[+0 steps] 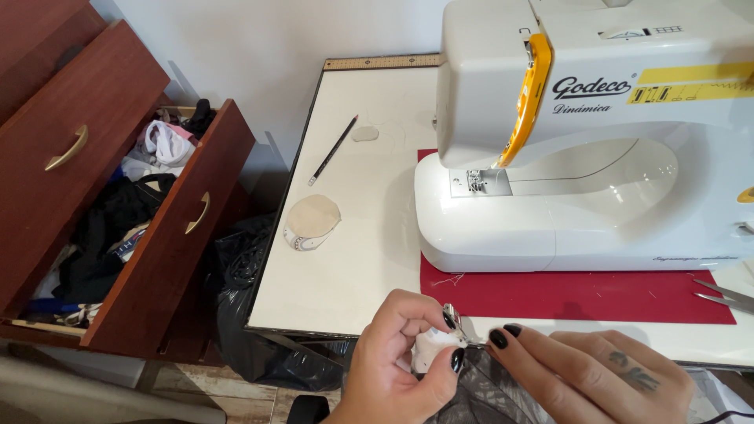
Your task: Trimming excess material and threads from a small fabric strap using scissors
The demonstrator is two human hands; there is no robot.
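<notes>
A yellow rectangular label strip [691,85] with small dark markings runs along the upper right front of the white sewing machine [550,228], just right of a dark script logo [591,89] printed on the machine's white face.

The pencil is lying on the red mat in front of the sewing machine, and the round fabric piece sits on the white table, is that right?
Not quite. The head view shows the pencil lying on the white table, left of the sewing machine, not on the red mat. The round fabric piece does sit on the table.
</notes>
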